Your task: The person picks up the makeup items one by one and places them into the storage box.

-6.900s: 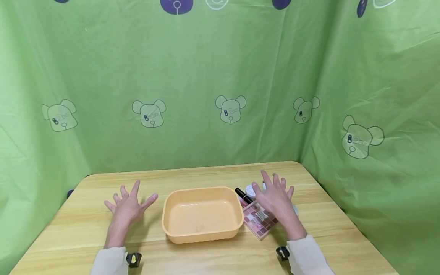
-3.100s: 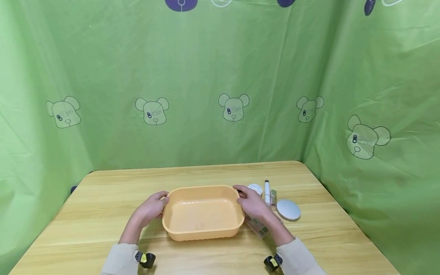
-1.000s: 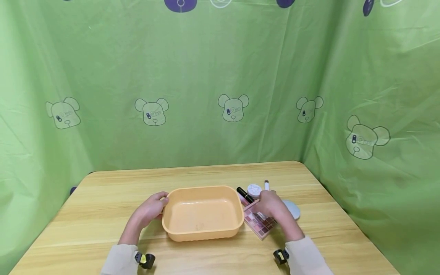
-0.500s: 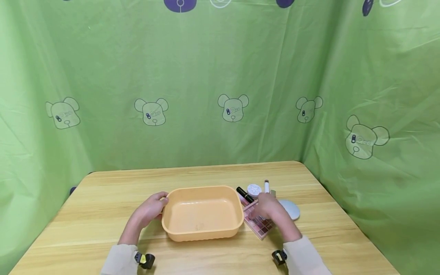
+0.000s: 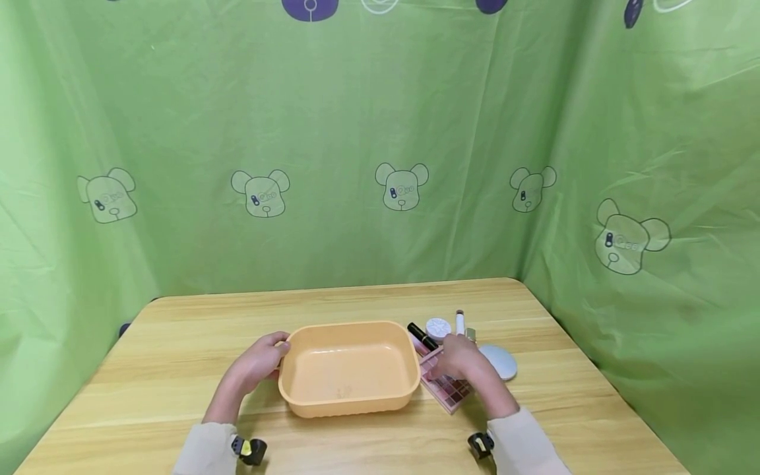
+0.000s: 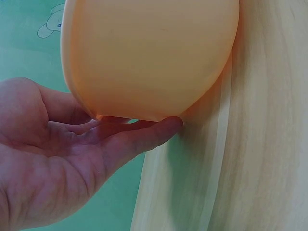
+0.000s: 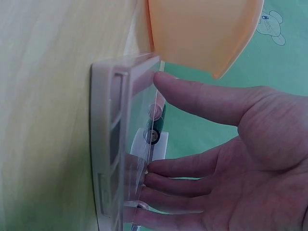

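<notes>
An orange plastic basin (image 5: 350, 409) stands upright on the table. My left hand (image 5: 260, 363) grips its left side at the rim; in the left wrist view the thumb and fingers lie along the basin's end wall. My right hand (image 5: 466, 359) is over an eyeshadow palette (image 5: 449, 396) lying right of the basin. In the right wrist view, the thumb and extended fingers are spread at the palette's clear lid (image 7: 139, 110). The hand hides much of the palette in the head view.
Around the palette lie a black-capped tube (image 5: 422, 336), a round white star-patterned compact (image 5: 438, 328), a slim white stick (image 5: 460, 321) and a round silvery case (image 5: 499, 362). Green curtains (image 5: 332, 231) hang behind the wooden table (image 5: 208, 310) and at its sides.
Earlier both hands were raised, then both held the basin. My right hand has since let go and come over the palette, shifting slightly left and down lately. The left keeps its hold.
</notes>
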{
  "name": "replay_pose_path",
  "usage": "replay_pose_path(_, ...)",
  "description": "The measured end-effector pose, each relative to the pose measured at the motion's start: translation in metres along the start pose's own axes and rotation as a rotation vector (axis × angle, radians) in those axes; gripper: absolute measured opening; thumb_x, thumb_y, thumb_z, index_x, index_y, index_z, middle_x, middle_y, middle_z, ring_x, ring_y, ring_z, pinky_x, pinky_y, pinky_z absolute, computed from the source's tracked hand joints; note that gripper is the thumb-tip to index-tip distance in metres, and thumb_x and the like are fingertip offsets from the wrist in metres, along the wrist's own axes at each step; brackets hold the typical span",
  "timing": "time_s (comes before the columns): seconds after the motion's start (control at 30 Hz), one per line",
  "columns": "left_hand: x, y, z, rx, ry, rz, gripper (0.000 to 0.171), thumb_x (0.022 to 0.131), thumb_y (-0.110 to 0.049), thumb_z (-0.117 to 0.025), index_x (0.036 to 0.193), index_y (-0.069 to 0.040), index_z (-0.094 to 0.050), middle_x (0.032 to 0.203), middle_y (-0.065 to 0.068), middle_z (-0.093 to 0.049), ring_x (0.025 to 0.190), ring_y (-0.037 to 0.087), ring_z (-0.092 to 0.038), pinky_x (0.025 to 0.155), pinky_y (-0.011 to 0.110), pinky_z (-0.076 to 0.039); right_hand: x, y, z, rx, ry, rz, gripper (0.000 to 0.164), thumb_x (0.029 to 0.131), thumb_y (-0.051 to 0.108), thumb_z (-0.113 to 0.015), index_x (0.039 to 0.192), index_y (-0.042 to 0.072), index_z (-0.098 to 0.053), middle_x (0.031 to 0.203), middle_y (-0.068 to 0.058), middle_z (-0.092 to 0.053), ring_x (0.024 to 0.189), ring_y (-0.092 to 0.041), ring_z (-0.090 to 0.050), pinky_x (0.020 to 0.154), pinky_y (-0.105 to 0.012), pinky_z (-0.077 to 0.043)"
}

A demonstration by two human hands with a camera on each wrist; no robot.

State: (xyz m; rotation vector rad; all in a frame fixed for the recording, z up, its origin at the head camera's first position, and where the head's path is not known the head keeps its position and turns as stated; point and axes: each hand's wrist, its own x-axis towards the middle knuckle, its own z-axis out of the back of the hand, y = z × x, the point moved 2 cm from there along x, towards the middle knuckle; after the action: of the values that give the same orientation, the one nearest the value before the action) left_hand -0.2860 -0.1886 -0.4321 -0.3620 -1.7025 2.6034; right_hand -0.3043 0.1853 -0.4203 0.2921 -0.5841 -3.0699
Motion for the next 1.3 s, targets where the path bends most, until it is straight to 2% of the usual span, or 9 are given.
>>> replay_pose_path(0.37, 0.0005, 0.0006, -0.0003, -0.009, 0.000, -0.007, 0.038, 0.107, -0.014, -0.037, 0.136, 0.006, -0.052, 0.119, 0.020, -0.064, 0.102, 0.025, -0.064, 0.082, 0.042, -0.057, 0.0010, -0.0005, -0.0020, 0.016, 0.013, -0.005, 0.057, 0.069, 0.025, -0.093, 0.104, -0.010, -0.066, 0.086, -0.014, -0.064, 0.077, -0.026, -0.059, 0.065, -0.034, -0.053)
replay_pose_path(0.77, 0.0011, 0.0016, -0.0004, -0.029, 0.004, 0.005, 0.039, 0.108, -0.014, -0.038, 0.138, 0.006, -0.050, 0.122, 0.021, -0.064, 0.106, 0.028, -0.064, 0.083, 0.042, -0.058, 0.0010, -0.0022, -0.0021, 0.033, 0.038, -0.015, 0.076, 0.071, 0.025, -0.092, 0.124, -0.015, -0.054, 0.101, -0.022, -0.065, 0.086, -0.029, -0.061, 0.077, -0.043, -0.059)
replay_pose_path(1.0, 0.0002, 0.0024, -0.0002, -0.026, 0.006, 0.000, 0.039, 0.108, -0.014, -0.037, 0.139, 0.006, -0.050, 0.123, 0.021, -0.064, 0.106, 0.027, -0.064, 0.085, 0.044, -0.058, 0.0015, -0.0034, -0.0035, 0.049, 0.034, -0.005, 0.074, 0.070, 0.023, -0.092, 0.121, -0.015, -0.055, 0.101, -0.022, -0.065, 0.085, -0.029, -0.061, 0.077, -0.043, -0.059)
replay_pose_path(1.17, 0.0004, 0.0018, 0.0001, -0.017, 0.005, -0.001, 0.039, 0.108, -0.015, -0.037, 0.139, 0.006, -0.049, 0.122, 0.020, -0.064, 0.106, 0.026, -0.064, 0.084, 0.044, -0.058, 0.0027, -0.0032, -0.0030, 0.045, 0.021, 0.000, 0.083, 0.069, 0.024, -0.093, 0.128, -0.017, -0.050, 0.111, -0.029, -0.064, 0.090, -0.033, -0.063, 0.083, -0.048, -0.059)
replay_pose_path(1.3, 0.0006, 0.0014, 0.0003, -0.014, 0.007, -0.003, 0.039, 0.108, -0.015, -0.037, 0.139, 0.006, -0.050, 0.122, 0.020, -0.064, 0.106, 0.026, -0.064, 0.084, 0.043, -0.058, 0.0051, -0.0041, -0.0027, 0.041, 0.003, -0.002, 0.087, 0.068, 0.024, -0.094, 0.129, -0.017, -0.048, 0.112, -0.030, -0.063, 0.092, -0.034, -0.064, 0.086, -0.050, -0.058)
